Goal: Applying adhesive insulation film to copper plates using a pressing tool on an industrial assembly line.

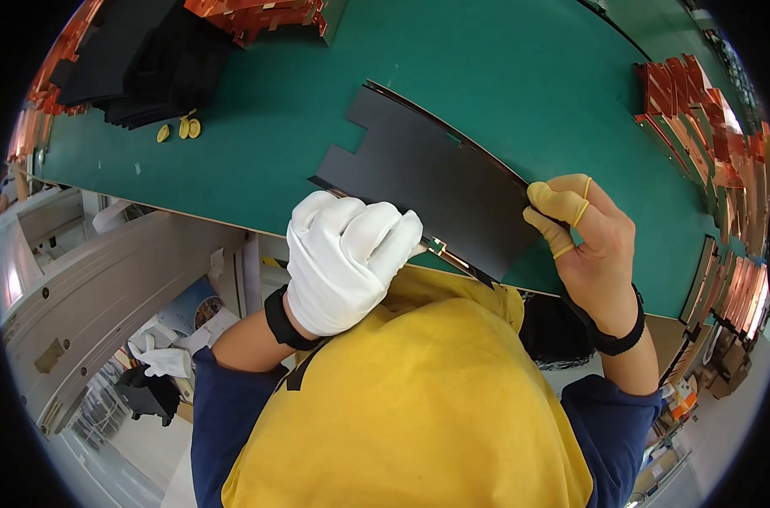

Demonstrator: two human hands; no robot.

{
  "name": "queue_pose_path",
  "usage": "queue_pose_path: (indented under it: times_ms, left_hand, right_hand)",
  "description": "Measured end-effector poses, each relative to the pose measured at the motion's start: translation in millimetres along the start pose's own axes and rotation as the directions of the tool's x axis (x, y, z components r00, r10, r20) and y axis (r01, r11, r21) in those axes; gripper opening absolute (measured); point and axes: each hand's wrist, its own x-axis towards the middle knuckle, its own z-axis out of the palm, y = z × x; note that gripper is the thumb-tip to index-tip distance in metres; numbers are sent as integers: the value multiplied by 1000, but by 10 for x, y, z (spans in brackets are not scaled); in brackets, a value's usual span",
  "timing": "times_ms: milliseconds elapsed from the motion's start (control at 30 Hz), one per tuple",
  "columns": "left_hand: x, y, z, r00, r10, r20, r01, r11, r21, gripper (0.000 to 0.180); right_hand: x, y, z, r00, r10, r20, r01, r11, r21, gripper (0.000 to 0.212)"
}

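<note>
1. My left hand (347, 258), in a white glove, is curled closed over the near left edge of the black sheet (427, 182), pinching it at the table's near edge.
2. My right hand (592, 245) is bare apart from yellow finger cots (554, 203); thumb and fingertips are pinched tight on the sheet's right end.
3. The sheet is thin, matte black, with stepped notches on its far left side and a coppery strip along its edge. It lies on the green table (503, 76), near side, between both hands.
4. Copper-coloured sheets (706, 127) are stacked to the right, black sheets (139, 59) far left, with loose yellow cots (180, 129) beside them.
</note>
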Motion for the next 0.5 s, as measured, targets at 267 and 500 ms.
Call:
queue_pose_path:
  times_ms: [267,500]
  left_hand:
    - [-56,-26,54,998,38,-58,-40,998,-50,35]
    - [-50,-34,56,999,32,-38,-34,998,-61,35]
  right_hand:
    - [54,-38,-30,974,211,82,-224,952,209,17]
    - [103,20,-83,983,139,120,-164,958,234,16]
